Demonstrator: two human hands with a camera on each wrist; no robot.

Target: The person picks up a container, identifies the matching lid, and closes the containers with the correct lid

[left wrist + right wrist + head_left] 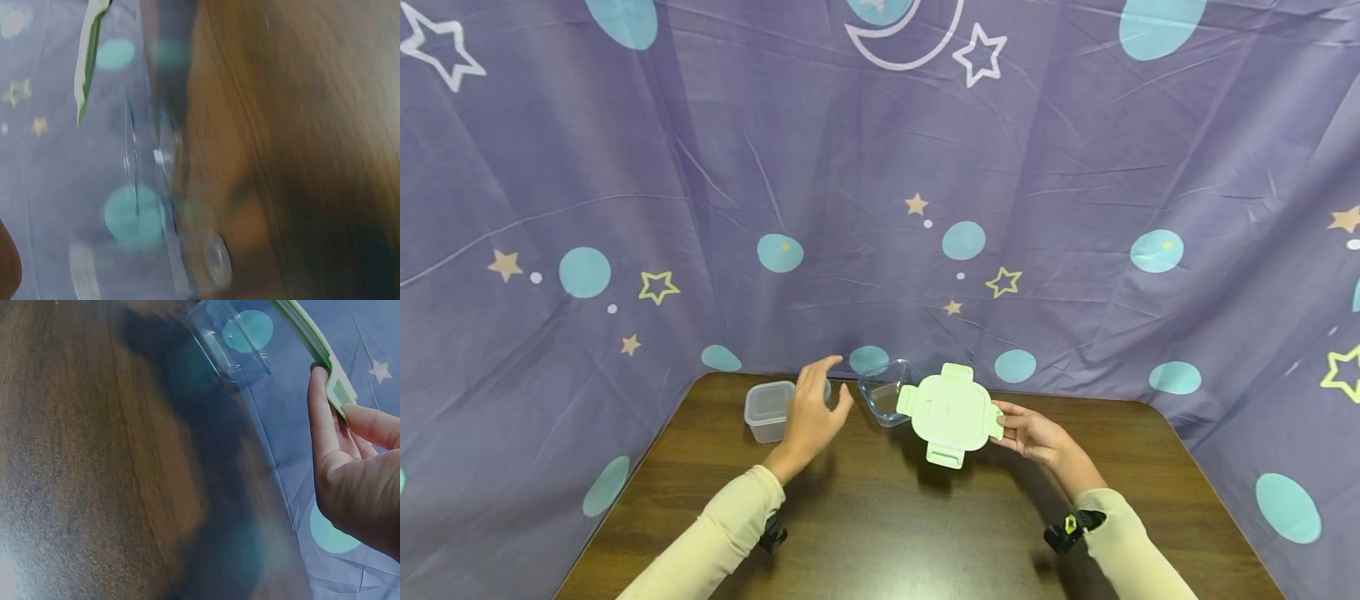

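Note:
My right hand [1033, 435] pinches a pale green snap-on lid [951, 412] by one side flap, between thumb and fingers. The lid is held tilted above the table, with its four-sided top facing the head camera. Partly behind it stands a clear glass container [880, 400], its top uncovered. In the right wrist view the lid [306, 331] shows edge-on above the hand [356, 462]. My left hand [814, 412] is raised with fingers spread from the thumb and holds nothing. It partly hides a translucent plastic box [767, 412] to its left.
The brown wooden table [880, 517] runs back to a purple curtain [865, 183] printed with stars and dots. A blurred, clear round piece [217, 259] shows low in the left wrist view; its kind is unclear.

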